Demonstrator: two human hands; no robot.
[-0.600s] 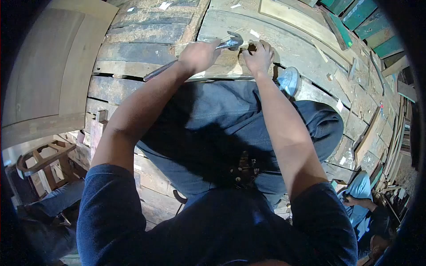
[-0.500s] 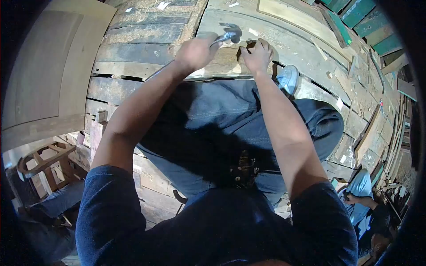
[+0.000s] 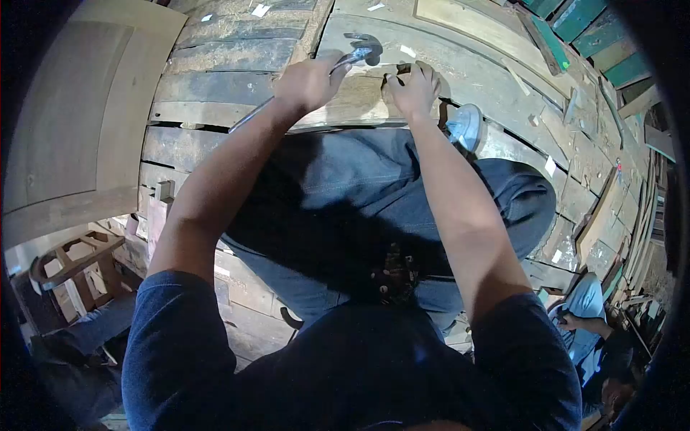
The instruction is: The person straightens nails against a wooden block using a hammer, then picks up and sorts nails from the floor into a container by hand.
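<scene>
My left hand (image 3: 307, 85) is closed round the handle of a claw hammer (image 3: 365, 52). The hammer's head points right, held above the boards, and its handle runs back under my left forearm. To the right of it my right hand (image 3: 412, 90) rests on a wooden board (image 3: 356, 103) that lies in front of my legs. Its fingers are bent and closed down, with a dark patch at the fingertips. What they hold, if anything, is too small and shaded to make out.
A shoe (image 3: 466, 126) shows beside my right wrist. At the left a large wooden panel (image 3: 68, 108) stands near the plank floor. Wood scraps and shavings litter the floor. Long strips (image 3: 643, 223) lie far right. Another person's hand (image 3: 573, 322) appears at lower right.
My left hand has shifted a little to the left with the hammer, away from my right hand. My right hand stays almost in the same place.
</scene>
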